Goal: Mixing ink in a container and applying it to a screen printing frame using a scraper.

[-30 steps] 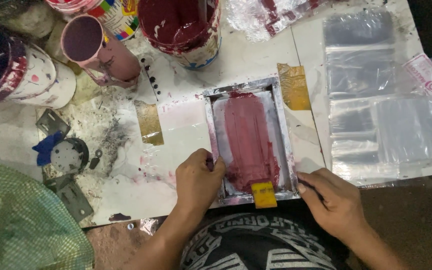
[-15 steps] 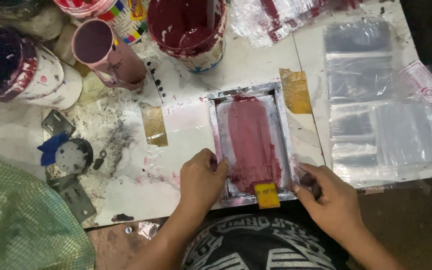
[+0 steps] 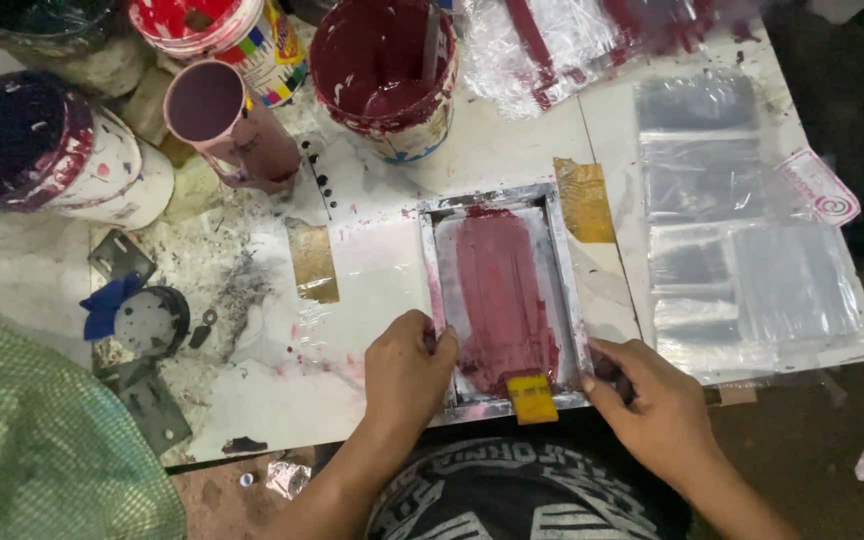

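Note:
A small metal-framed printing screen [image 3: 564,262] lies flat on the white table, its mesh smeared with dark red ink [image 3: 497,295]. A yellow-handled squeegee [image 3: 531,398] rests inside the frame at its near edge. My left hand [image 3: 407,372] grips the frame's left rail near the front corner. My right hand [image 3: 652,405] holds the frame's right front corner, fingers curled over the rail.
Several ink tubs stand at the back: a dark red one [image 3: 384,70], a pink cup [image 3: 227,125], a purple-stained one [image 3: 47,155]. Clear plastic bags [image 3: 742,230] lie to the right. Brown tape strips [image 3: 312,260] flank the frame. Green mesh [image 3: 42,440] sits at left.
My right hand has closed in from the frame's right side onto its front corner. My left hand has stayed on the left rail. The frame lies in the same place.

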